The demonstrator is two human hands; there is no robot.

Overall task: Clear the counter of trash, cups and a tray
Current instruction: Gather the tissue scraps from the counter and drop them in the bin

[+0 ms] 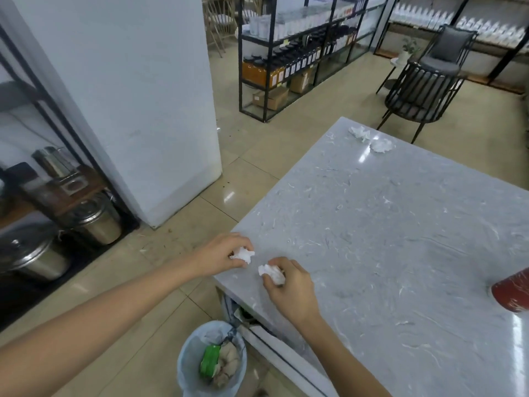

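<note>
Head view looks down on a grey marble-patterned counter whose near-left corner is where both bare hands work. At that corner the left hand has its fingers pinched round a crumpled white paper tissue, and just beside it the right hand grips a second crumpled white tissue against the countertop. Two more white tissue wads lie close together at the far edge of the counter, well apart from the hands. A dark red cylindrical cup lies at the right edge, partly cut off. On the tiled floor below the near corner stands a pale blue round waste bin lined with a bag, holding green and beige rubbish.
</note>
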